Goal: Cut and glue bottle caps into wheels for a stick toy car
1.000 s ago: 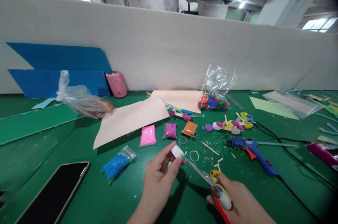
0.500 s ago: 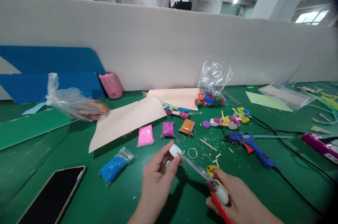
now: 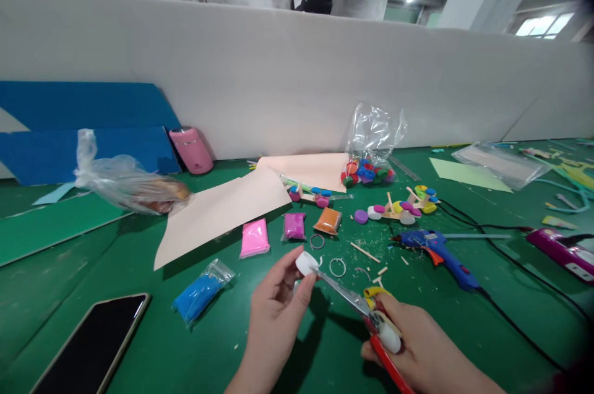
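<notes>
Between the thumb and fingers of my left hand (image 3: 281, 313) is a small white plastic cap (image 3: 306, 263), tilted up off the table. A thin curled strip sticks out at its edge. My right hand (image 3: 413, 344) is closed around red-handled scissors (image 3: 346, 296), whose blade tips touch the cap's edge. A yellow curved piece (image 3: 375, 292) and a white rounded piece (image 3: 390, 339) also show at the right hand; whether they belong to the scissors I cannot tell. Beyond the hands lie a white ring (image 3: 338, 267) and a thin purplish ring (image 3: 317, 241).
A blue glue gun (image 3: 439, 252) with its cord lies right. Clay packets in pink (image 3: 255, 237), purple (image 3: 294, 226), orange (image 3: 328, 221) and blue (image 3: 202, 295) lie about. Behind are stick-and-cap pieces (image 3: 399, 211) and a bag of caps (image 3: 371, 162). A phone (image 3: 93, 344) lies left.
The cap has turned slightly in my left fingers, showing more of its round face. The scissors stay at its edge. The whole view has shifted a little.
</notes>
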Demonstrator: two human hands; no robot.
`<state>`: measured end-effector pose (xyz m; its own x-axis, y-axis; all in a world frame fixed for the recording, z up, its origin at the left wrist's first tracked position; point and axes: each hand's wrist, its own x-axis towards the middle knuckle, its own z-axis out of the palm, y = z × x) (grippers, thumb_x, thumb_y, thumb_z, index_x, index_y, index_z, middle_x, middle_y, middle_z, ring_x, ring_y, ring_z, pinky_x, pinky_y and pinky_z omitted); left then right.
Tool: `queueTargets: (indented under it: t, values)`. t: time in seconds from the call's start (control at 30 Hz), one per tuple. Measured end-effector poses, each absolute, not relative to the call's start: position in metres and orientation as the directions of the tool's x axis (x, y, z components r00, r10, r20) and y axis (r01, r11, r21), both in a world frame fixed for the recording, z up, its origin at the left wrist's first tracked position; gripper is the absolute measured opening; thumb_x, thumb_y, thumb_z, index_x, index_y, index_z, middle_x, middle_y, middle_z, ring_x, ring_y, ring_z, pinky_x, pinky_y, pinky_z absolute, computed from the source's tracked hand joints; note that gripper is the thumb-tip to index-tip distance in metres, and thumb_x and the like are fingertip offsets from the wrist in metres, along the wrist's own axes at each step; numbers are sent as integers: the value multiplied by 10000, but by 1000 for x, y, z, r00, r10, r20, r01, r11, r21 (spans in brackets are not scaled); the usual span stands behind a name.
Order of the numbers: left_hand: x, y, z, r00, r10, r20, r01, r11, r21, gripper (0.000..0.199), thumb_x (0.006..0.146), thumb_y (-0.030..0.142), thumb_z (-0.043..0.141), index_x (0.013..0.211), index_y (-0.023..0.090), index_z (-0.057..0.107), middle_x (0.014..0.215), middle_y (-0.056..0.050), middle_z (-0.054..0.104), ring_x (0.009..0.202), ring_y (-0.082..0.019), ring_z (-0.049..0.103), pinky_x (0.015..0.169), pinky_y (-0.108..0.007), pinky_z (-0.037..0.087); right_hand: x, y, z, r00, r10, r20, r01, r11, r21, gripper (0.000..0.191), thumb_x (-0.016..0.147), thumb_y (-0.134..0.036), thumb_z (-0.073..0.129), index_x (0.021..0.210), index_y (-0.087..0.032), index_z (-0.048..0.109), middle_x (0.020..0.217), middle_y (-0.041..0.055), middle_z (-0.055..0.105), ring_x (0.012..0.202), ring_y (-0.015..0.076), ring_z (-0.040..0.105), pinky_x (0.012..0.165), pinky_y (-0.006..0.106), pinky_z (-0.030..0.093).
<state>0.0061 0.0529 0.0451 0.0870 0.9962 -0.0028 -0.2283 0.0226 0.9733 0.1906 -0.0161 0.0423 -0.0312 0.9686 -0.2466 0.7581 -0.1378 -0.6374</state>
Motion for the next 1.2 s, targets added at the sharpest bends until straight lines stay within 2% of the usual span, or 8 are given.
queueTargets:
  t: [0.07, 0.17, 0.37, 0.67, 0.97, 1.2]
  values:
    - [6, 54, 46, 103, 993, -65, -262, 91, 961, 315, 672, 224, 652, 979, 166, 617, 903, -56, 697, 791, -155, 642, 704, -222, 510, 190, -16, 43, -30, 967, -252, 754, -143, -641, 234, 653, -374, 593, 663, -226, 412, 595, -43, 529, 510, 117, 457, 453, 192, 305]
    - [7, 55, 47, 128, 988, -85, -295, 120, 948, 279, 672, 234, 651, 937, 146, 636, 876, -69, 702, 763, -163, 647, 715, -250, 509, 189, -17, 43, -26, 967, -255, 749, -150, -646, 240, 646, -379, 597, 671, -226, 414, 593, -45, 513, 510, 116, 448, 448, 190, 307]
    - [9, 53, 52, 86, 995, -50, -182, 65, 981, 280, 637, 217, 676, 904, 140, 648, 779, -40, 709, 672, -147, 643, 640, -224, 520, 190, -19, 41, -23, 969, -246, 758, -144, -636, 241, 654, -396, 588, 697, -225, 425, 603, -39, 520, 513, 119, 437, 451, 197, 302]
    - [7, 53, 51, 83, 997, 0, -103, 8, 995, 285, 638, 234, 668, 911, 154, 652, 767, -38, 708, 658, -146, 641, 583, -205, 520, 191, -17, 43, -12, 961, -276, 784, -162, -599, 234, 655, -389, 583, 659, -221, 421, 608, -27, 541, 517, 130, 446, 458, 211, 286]
    - [8, 54, 44, 100, 991, 89, -83, -81, 993, 276, 656, 211, 651, 929, 169, 638, 824, -41, 694, 750, -161, 638, 680, -239, 519, 193, -19, 41, -6, 963, -271, 811, -154, -565, 242, 665, -410, 571, 666, -225, 417, 626, -17, 562, 529, 144, 456, 469, 222, 283]
    - [8, 55, 44, 101, 990, 95, -69, -89, 994, 269, 658, 214, 648, 923, 168, 645, 827, -46, 698, 752, -169, 639, 677, -245, 519, 194, -20, 41, 6, 957, -291, 800, -179, -573, 249, 658, -403, 581, 664, -223, 409, 622, -19, 554, 532, 143, 453, 473, 221, 286]
